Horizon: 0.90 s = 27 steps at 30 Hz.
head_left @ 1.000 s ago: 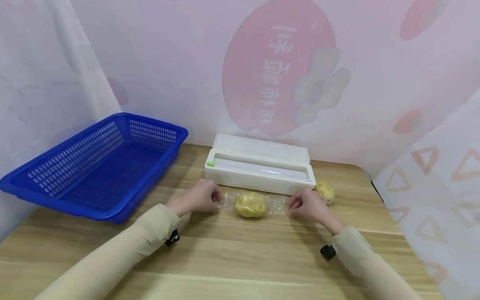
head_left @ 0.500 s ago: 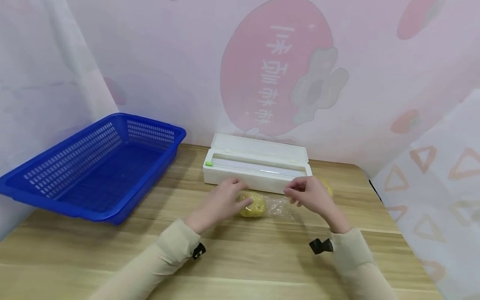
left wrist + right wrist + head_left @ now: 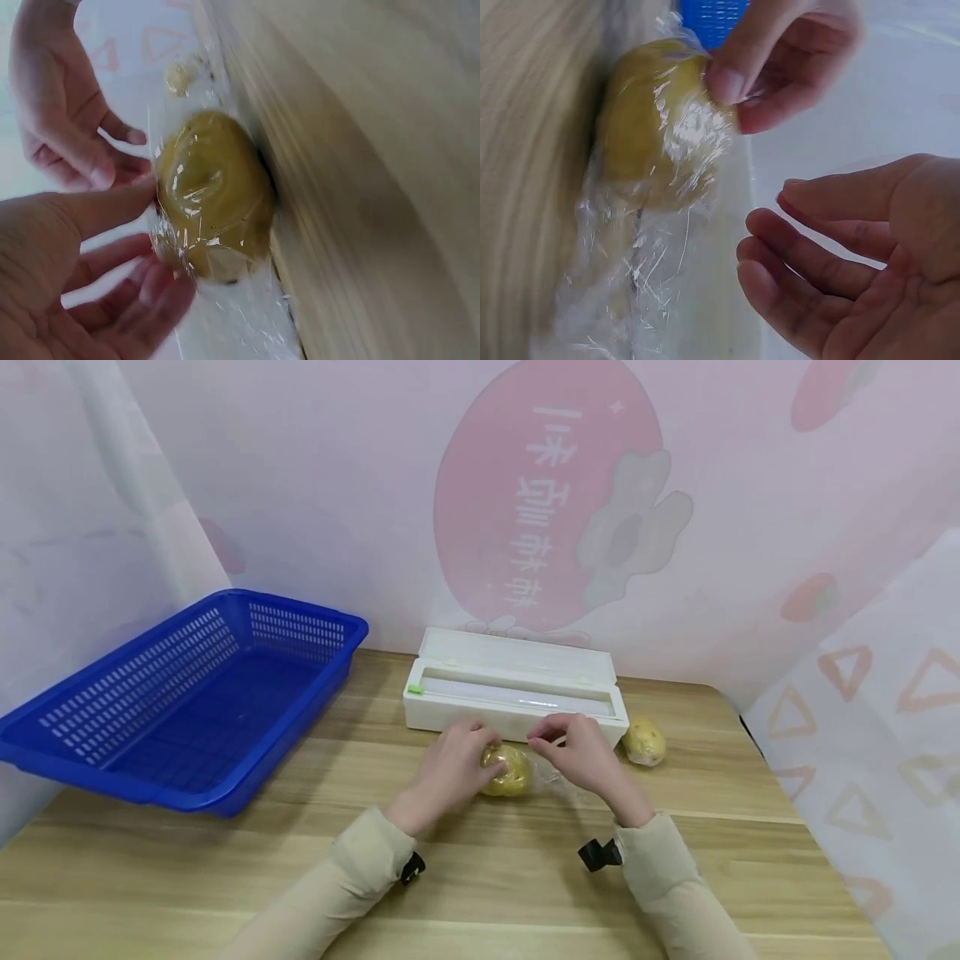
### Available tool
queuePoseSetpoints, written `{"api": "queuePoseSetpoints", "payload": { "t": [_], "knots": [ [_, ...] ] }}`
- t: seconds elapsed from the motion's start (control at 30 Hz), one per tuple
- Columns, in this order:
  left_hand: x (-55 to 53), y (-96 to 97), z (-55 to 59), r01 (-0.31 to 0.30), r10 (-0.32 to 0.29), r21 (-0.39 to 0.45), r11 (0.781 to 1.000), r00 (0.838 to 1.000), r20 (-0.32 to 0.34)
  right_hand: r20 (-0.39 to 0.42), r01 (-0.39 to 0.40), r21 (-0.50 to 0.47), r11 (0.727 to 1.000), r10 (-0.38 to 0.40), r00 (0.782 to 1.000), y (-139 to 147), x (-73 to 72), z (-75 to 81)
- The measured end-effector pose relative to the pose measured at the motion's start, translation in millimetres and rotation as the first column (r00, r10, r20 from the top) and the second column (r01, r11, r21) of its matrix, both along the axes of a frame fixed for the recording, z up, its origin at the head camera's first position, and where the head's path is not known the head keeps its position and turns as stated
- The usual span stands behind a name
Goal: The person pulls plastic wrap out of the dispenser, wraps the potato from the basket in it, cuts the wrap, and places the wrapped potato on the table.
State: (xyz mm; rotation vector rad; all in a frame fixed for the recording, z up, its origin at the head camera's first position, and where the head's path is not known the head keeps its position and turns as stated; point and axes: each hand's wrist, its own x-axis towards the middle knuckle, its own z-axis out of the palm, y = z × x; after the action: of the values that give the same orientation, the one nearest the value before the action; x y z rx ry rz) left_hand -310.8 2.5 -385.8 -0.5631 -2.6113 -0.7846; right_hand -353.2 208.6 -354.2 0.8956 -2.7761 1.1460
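A potato (image 3: 513, 774) lies on the wooden table, covered in clear plastic wrap (image 3: 634, 274) that trails off it on both sides. My left hand (image 3: 450, 766) holds the potato at its upper part, thumb and fingertips pinching at the film there. To the right of the potato, my right hand (image 3: 581, 756) hovers over the loose film. Its fingers are loosely bent with nothing between them, as the right wrist view shows. Behind both hands stands a white plastic-wrap dispenser box (image 3: 450, 717), lid raised, with a roll inside and a green slider at its left end.
A second potato (image 3: 645, 743), with film on it, sits by the box's right end. On the left stands a large blue basket (image 3: 288, 727). A printed cloth (image 3: 360, 485) hangs right behind the table.
Both hands have left the film's ends. The left hand has moved right onto the potato. The right hand has lifted and moved left toward it, uncovering the second potato.
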Motion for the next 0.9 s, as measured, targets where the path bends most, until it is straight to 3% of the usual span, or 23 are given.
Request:
{"api": "queuePoseSetpoints", "payload": {
  "t": [0.13,0.2,0.4,0.5,0.6,0.77,0.9],
  "knots": [
    [-7.1,-7.3,-2.0,0.092,-0.092,0.047,0.995,0.996,-0.011,0.055,-0.019,-0.001,1.000,0.019,0.998,-2.0,-3.6,-8.6],
    [-9.5,-10.5,-2.4,0.107,-0.107,0.052,0.993,0.994,-0.010,0.073,-0.047,-0.004,0.999,0.047,0.996,-3.1,-4.4,-12.0],
    [-12.8,-16.2,-1.8,0.040,-0.043,0.032,0.999,0.996,0.072,0.095,-0.155,-0.017,0.988,0.156,0.983,-4.7,-5.9,-18.1],
    [-14.7,-19.9,-1.3,0.048,-0.052,0.041,0.998,0.992,0.118,0.130,-0.180,-0.025,0.983,0.182,0.975,-5.5,-5.8,-18.5],
    [-16.8,-24.1,-0.7,0.105,-0.115,0.068,0.992,0.980,0.165,0.170,-0.193,-0.009,0.981,0.192,0.967,-6.9,-4.6,-17.9],
    [-19.0,-28.6,-0.5,0.189,-0.222,0.146,0.971,0.940,0.258,0.204,-0.208,0.020,0.978,0.200,0.958,-8.5,-3.4,-17.6],
    [-20.4,-28.1,-1.7,0.213,-0.252,0.167,0.963,0.931,0.264,0.207,-0.212,0.030,0.977,0.201,0.957,-8.1,-4.0,-17.9]
  ]
}}
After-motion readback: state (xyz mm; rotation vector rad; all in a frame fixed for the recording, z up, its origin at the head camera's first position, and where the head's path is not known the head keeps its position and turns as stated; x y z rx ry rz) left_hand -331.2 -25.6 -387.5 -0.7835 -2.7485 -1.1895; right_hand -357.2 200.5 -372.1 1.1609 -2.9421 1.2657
